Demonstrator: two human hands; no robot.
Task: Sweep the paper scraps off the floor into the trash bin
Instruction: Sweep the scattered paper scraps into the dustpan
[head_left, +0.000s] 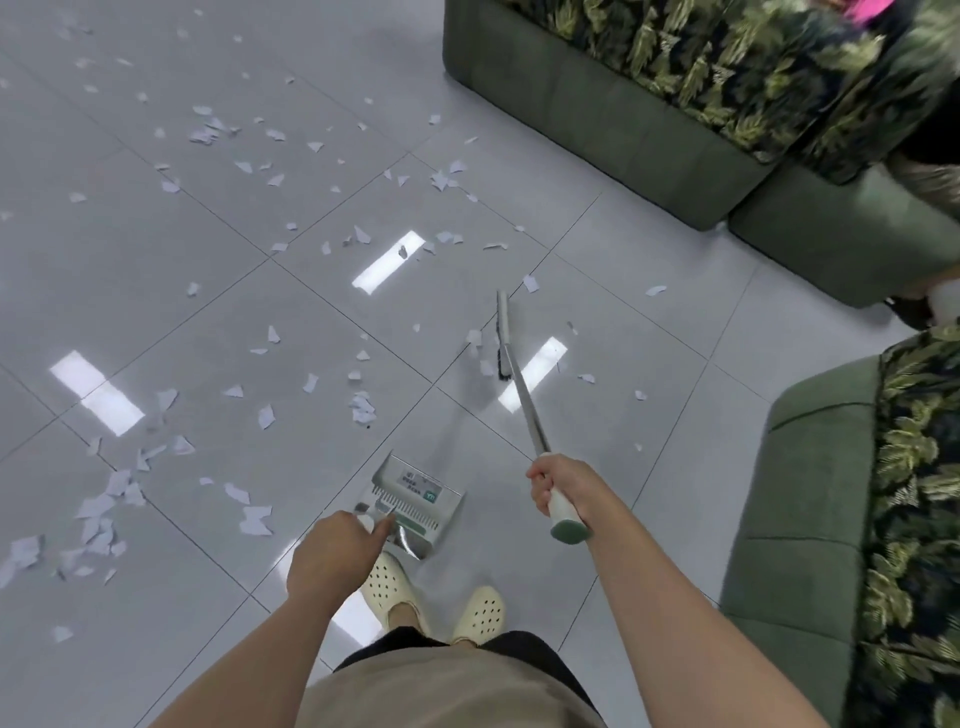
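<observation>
Nearest to me are my cream perforated shoes (415, 592) on the grey tiled floor (649, 322); just above them my left hand (332, 551) curls its fingers round the top of the dustpan's handle, the silver dustpan (415, 501) standing upright on the tile in front of my feet; my right hand (563, 488) grips the white-and-green end of the broom (519, 379), whose metal shaft slants away to the dark bristle head resting on the floor a little further out; paper scraps (111, 514) lie thickest at my near left, a few sit touching or just beside the bristles, and more scatter across the tiles into the far left; green sofas (613, 114) with leaf-print cushions line the right side and far right; I can see no trash bin from this view.
</observation>
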